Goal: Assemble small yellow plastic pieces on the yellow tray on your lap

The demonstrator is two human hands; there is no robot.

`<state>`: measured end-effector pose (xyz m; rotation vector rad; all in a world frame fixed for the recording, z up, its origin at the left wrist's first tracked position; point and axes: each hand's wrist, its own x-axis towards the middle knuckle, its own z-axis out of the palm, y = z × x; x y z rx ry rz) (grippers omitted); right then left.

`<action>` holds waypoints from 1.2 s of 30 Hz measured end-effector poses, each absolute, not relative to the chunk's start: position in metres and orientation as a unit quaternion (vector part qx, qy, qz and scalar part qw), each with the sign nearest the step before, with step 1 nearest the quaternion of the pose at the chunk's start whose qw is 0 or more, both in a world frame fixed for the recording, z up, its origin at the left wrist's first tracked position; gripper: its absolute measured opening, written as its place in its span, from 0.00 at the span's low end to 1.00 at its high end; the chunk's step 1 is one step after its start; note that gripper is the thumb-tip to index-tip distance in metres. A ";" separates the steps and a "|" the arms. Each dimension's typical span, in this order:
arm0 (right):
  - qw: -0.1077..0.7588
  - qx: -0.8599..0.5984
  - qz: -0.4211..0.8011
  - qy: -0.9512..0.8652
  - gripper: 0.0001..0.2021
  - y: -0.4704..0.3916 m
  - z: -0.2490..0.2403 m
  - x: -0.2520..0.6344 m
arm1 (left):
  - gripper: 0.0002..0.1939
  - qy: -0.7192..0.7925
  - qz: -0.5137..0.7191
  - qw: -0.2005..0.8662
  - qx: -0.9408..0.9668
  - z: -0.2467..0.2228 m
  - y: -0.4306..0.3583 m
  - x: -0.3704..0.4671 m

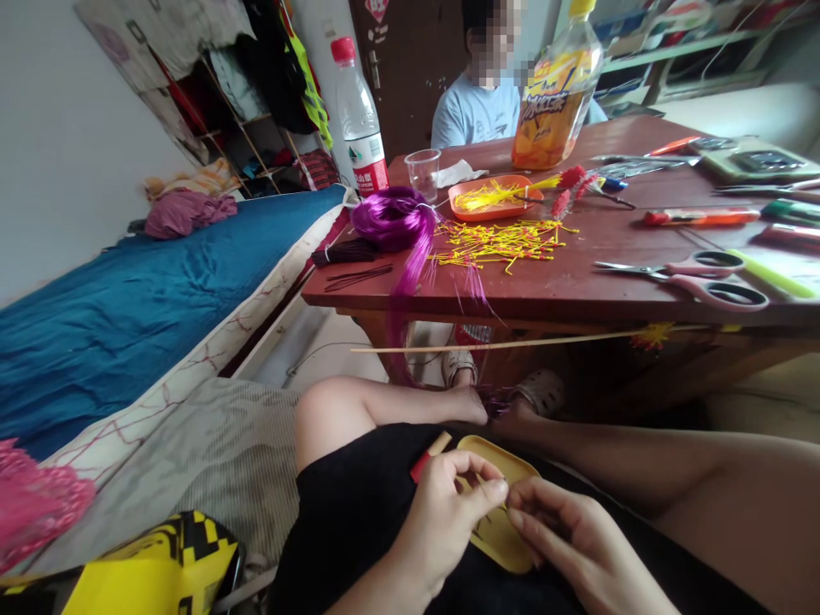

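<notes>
My left hand (448,504) and my right hand (567,530) meet over a yellow tray (506,547) on my lap. Both hands are closed in pinches with the fingertips almost touching. Whatever lies between them is too small to name; a bit of yellow shows there. A few small dark pieces lie in the tray. Beside my left hand is a red item (420,466) with a tan end. On the table (564,286) lie a purple thread bundle (390,218), many yellow stems with red tips (503,242) and an orange tray (490,212) holding more yellow strands.
Pink-handled scissors (692,273) lie near the table's front edge, below an orange cutter (701,217). A thin stick (500,346) juts along that edge. Two bottles, a clear one (362,128) and an amber one (554,102), stand farther back. A person (477,111) is behind the table.
</notes>
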<state>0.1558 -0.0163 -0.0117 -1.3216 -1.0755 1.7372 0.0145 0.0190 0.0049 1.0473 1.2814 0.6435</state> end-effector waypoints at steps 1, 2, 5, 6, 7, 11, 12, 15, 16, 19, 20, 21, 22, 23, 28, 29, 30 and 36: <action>0.348 -0.511 0.664 -0.422 0.14 -0.017 -0.012 0.155 | 0.06 0.557 0.283 0.636 0.453 0.005 0.019 0.016; 0.349 -0.511 0.660 -0.427 0.14 -0.018 -0.012 0.155 | 0.06 0.556 0.283 0.639 0.451 0.005 0.019 0.017; 0.357 -0.520 0.645 -0.431 0.14 -0.019 -0.013 0.154 | 0.06 0.551 0.283 0.651 0.438 0.006 0.019 0.018; 0.359 -0.525 0.639 -0.433 0.15 -0.019 -0.014 0.155 | 0.06 0.548 0.284 0.658 0.430 0.006 0.018 0.018; 0.360 -0.532 0.628 -0.438 0.15 -0.019 -0.015 0.155 | 0.06 0.545 0.288 0.665 0.421 0.006 0.018 0.018; 0.382 -0.562 0.544 -0.492 0.13 -0.022 -0.017 0.152 | 0.07 0.535 0.307 0.685 0.389 0.009 0.015 0.015; 0.394 -0.573 0.512 -0.504 0.12 -0.023 -0.017 0.150 | 0.07 0.532 0.311 0.687 0.385 0.010 0.014 0.015; 0.437 -0.594 0.416 -0.532 0.10 -0.027 -0.018 0.146 | 0.06 0.520 0.316 0.701 0.371 0.013 0.013 0.015; 0.448 -0.598 0.388 -0.540 0.08 -0.029 -0.019 0.145 | 0.06 0.515 0.313 0.709 0.367 0.013 0.013 0.015; 0.460 -0.603 0.321 -0.567 0.06 -0.032 -0.025 0.144 | 0.05 0.503 0.298 0.728 0.358 0.014 0.015 0.014; 0.460 -0.605 0.305 -0.574 0.07 -0.033 -0.027 0.144 | 0.04 0.501 0.293 0.734 0.353 0.014 0.016 0.014; 0.458 -0.604 0.291 -0.583 0.07 -0.034 -0.029 0.144 | 0.04 0.499 0.289 0.740 0.346 0.013 0.017 0.013; 0.456 -0.602 0.282 -0.592 0.07 -0.034 -0.031 0.144 | 0.04 0.499 0.286 0.745 0.337 0.013 0.017 0.013; 0.454 -0.598 0.275 -0.601 0.07 -0.034 -0.032 0.145 | 0.04 0.499 0.283 0.750 0.329 0.012 0.018 0.013; 0.449 -0.574 0.242 -0.641 0.07 -0.032 -0.033 0.151 | 0.05 0.508 0.270 0.760 0.301 0.009 0.018 0.011; 0.445 -0.562 0.228 -0.659 0.06 -0.031 -0.032 0.153 | 0.05 0.508 0.266 0.763 0.298 0.009 0.018 0.011; 0.438 -0.547 0.212 -0.682 0.06 -0.030 -0.031 0.155 | 0.05 0.508 0.261 0.766 0.295 0.009 0.018 0.010; 0.409 -0.464 0.123 -0.776 0.06 -0.021 -0.024 0.167 | 0.04 0.494 0.223 0.778 0.317 0.012 0.026 0.007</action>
